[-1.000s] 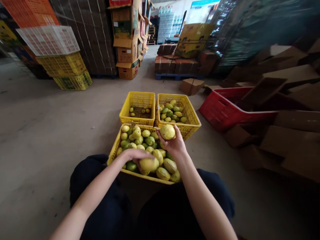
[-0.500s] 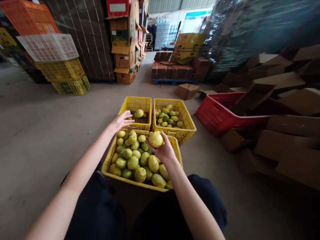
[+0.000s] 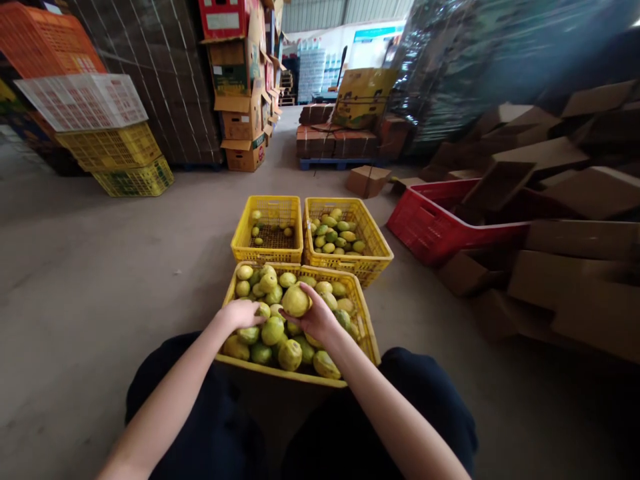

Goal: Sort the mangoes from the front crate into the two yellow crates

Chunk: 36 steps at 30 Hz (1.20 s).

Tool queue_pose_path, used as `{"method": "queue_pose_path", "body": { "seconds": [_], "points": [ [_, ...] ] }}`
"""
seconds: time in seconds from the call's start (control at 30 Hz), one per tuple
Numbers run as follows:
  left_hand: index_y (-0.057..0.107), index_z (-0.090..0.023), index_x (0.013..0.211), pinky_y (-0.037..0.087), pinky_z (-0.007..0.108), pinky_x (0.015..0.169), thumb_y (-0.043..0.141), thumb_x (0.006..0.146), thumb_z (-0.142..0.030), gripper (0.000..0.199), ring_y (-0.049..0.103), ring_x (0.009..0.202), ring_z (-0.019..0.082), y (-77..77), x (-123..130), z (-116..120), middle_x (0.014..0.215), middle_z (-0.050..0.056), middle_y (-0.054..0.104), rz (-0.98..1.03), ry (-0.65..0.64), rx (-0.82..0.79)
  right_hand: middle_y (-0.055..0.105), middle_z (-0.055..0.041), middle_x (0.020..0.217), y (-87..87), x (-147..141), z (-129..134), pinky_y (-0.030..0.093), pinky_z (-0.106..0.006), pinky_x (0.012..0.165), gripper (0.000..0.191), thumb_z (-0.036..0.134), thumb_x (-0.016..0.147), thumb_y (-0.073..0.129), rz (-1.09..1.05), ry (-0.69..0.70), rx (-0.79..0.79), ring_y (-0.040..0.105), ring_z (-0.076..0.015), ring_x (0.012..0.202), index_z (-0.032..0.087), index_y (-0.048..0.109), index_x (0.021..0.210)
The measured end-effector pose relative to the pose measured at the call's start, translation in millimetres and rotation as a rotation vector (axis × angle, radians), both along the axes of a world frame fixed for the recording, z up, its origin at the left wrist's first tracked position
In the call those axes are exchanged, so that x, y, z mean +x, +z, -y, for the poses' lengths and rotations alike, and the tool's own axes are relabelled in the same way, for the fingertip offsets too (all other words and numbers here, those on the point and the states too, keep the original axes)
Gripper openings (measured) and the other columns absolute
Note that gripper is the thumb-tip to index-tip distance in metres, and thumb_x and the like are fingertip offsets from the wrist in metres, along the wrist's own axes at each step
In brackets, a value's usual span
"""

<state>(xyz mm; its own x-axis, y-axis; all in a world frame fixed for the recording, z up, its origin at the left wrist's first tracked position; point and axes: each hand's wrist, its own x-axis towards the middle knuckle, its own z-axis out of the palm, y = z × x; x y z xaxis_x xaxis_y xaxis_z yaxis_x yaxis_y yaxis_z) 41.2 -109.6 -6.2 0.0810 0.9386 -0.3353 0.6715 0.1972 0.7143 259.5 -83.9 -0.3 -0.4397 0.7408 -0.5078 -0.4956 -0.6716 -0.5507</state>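
A yellow crate point(image 3: 295, 381) full of yellow-green fruit stands between my knees. My right hand point(image 3: 317, 317) holds a large, rounded yellow fruit point(image 3: 296, 301) just above the pile, thumb on top and fingers beneath. At the left of the pile, my left hand point(image 3: 241, 313) has its fingers curled round a smaller yellow-green fruit point(image 3: 263, 310); its fingertips are partly hidden among the others. Behind stand two more yellow crates: the left crate point(image 3: 266, 255) has several fruits scattered on its floor, and the right crate point(image 3: 373, 261) holds a larger heap.
To the right are a red crate point(image 3: 430, 230) and a pile of cardboard boxes point(image 3: 575, 287). Stacked crates point(image 3: 113, 143) stand at the back left, beside tall box stacks point(image 3: 243, 123). A loaded blue pallet point(image 3: 335, 163) is further back, with a small carton point(image 3: 367, 180) before it.
My left hand has come back from the rear left crate, where a fruit was in mid-air, down to the front pile. My right hand has moved slightly left and lower with its fruit.
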Motion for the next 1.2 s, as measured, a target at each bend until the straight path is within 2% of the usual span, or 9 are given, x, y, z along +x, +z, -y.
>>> {"method": "queue_pose_path", "body": {
  "seconds": [0.17, 0.33, 0.6, 0.67, 0.77, 0.9, 0.97, 1.03, 1.2],
  "points": [
    [0.066, -0.025, 0.075, 0.041, 0.052, 0.105, 0.078, 0.061, -0.045, 0.027, 0.064, 0.116, 0.044, 9.4, -5.6, 4.4, 0.104, 0.016, 0.077, -0.152, 0.037, 0.001, 0.070, -0.0021, 0.079, -6.5, -15.0, 9.2, 0.063, -0.039, 0.070, 0.021, 0.037, 0.082, 0.072, 0.112, 0.062, -0.136, 0.070, -0.0175, 0.071, 0.022, 0.059, 0.087],
    [0.065, -0.024, 0.073, 0.042, 0.052, 0.103, 0.078, 0.061, -0.042, 0.025, 0.065, 0.113, 0.046, 7.0, -9.0, 8.0, 0.104, 0.017, 0.077, -0.159, 0.037, 0.010, 0.070, -0.0005, 0.076, -20.7, -23.9, 21.0, 0.062, -0.041, 0.070, 0.025, 0.042, 0.078, 0.075, 0.203, 0.122, -0.103, 0.069, -0.0177, 0.068, 0.023, 0.060, 0.086],
    [0.071, -0.022, 0.089, 0.042, 0.051, 0.103, 0.072, 0.071, -0.046, 0.030, 0.063, 0.119, 0.045, 9.9, -15.4, 11.2, 0.118, 0.020, 0.073, -0.257, -0.034, -0.028, 0.073, 0.0007, 0.073, -48.5, -29.3, 54.7, 0.058, -0.039, 0.055, 0.023, 0.045, 0.076, 0.077, 0.238, 0.512, -0.073, 0.068, -0.0193, 0.063, 0.027, 0.063, 0.078],
    [0.072, -0.023, 0.090, 0.044, 0.050, 0.102, 0.073, 0.070, -0.047, 0.032, 0.064, 0.117, 0.045, 9.8, -19.5, 12.6, 0.118, 0.019, 0.073, -0.262, -0.026, -0.041, 0.072, -0.0005, 0.073, -37.6, -22.7, 36.1, 0.058, -0.038, 0.058, 0.025, 0.044, 0.075, 0.079, 0.247, 0.361, -0.050, 0.068, -0.0186, 0.064, 0.025, 0.063, 0.082],
    [0.073, -0.024, 0.095, 0.045, 0.047, 0.101, 0.073, 0.070, -0.048, 0.035, 0.065, 0.117, 0.043, 11.8, -24.6, 14.9, 0.117, 0.017, 0.074, -0.268, -0.020, -0.039, 0.071, -0.0004, 0.083, -8.4, 5.3, -20.1, 0.061, -0.039, 0.072, 0.034, 0.053, 0.078, 0.074, 0.182, -0.099, 0.106, 0.070, -0.0188, 0.076, 0.025, 0.060, 0.090],
    [0.066, -0.016, 0.125, 0.044, 0.047, 0.104, 0.056, 0.087, -0.047, 0.050, 0.059, 0.127, 0.040, 23.1, -21.6, 16.5, 0.134, 0.021, 0.065, -0.476, -0.179, -0.115, 0.069, -0.0076, 0.118, 18.4, 65.0, -96.0, 0.059, -0.043, 0.088, 0.056, 0.071, 0.084, 0.051, 0.366, -0.325, 0.355, 0.067, -0.0239, 0.110, 0.029, 0.057, 0.121],
    [0.058, -0.010, 0.137, 0.043, 0.046, 0.106, 0.046, 0.093, -0.045, 0.057, 0.055, 0.133, 0.038, 30.1, -17.1, 16.3, 0.143, 0.023, 0.058, -0.572, -0.271, -0.177, 0.064, -0.0088, 0.132, 16.1, 87.9, -111.9, 0.058, -0.042, 0.091, 0.059, 0.068, 0.088, 0.044, 0.779, -0.134, 0.399, 0.062, -0.0238, 0.122, 0.033, 0.050, 0.135],
    [0.054, -0.009, 0.142, 0.043, 0.044, 0.108, 0.043, 0.096, -0.044, 0.059, 0.052, 0.136, 0.036, 35.5, -13.2, 16.2, 0.147, 0.022, 0.054, -0.613, -0.306, -0.211, 0.062, -0.0131, 0.137, 5.8, 96.7, -110.7, 0.055, -0.045, 0.095, 0.058, 0.060, 0.090, 0.046, 0.957, 0.021, 0.379, 0.060, -0.0278, 0.124, 0.027, 0.052, 0.137],
    [0.052, -0.010, 0.145, 0.043, 0.042, 0.107, 0.043, 0.096, -0.045, 0.061, 0.054, 0.134, 0.036, 40.3, -11.8, 18.1, 0.145, 0.022, 0.055, -0.631, -0.286, -0.208, 0.073, -0.0144, 0.118, -22.8, 74.8, -74.7, 0.049, -0.044, 0.101, 0.034, 0.037, 0.080, 0.072, 1.150, 0.432, 0.458, 0.066, -0.0325, 0.115, 0.016, 0.073, 0.107]
  ]
}}
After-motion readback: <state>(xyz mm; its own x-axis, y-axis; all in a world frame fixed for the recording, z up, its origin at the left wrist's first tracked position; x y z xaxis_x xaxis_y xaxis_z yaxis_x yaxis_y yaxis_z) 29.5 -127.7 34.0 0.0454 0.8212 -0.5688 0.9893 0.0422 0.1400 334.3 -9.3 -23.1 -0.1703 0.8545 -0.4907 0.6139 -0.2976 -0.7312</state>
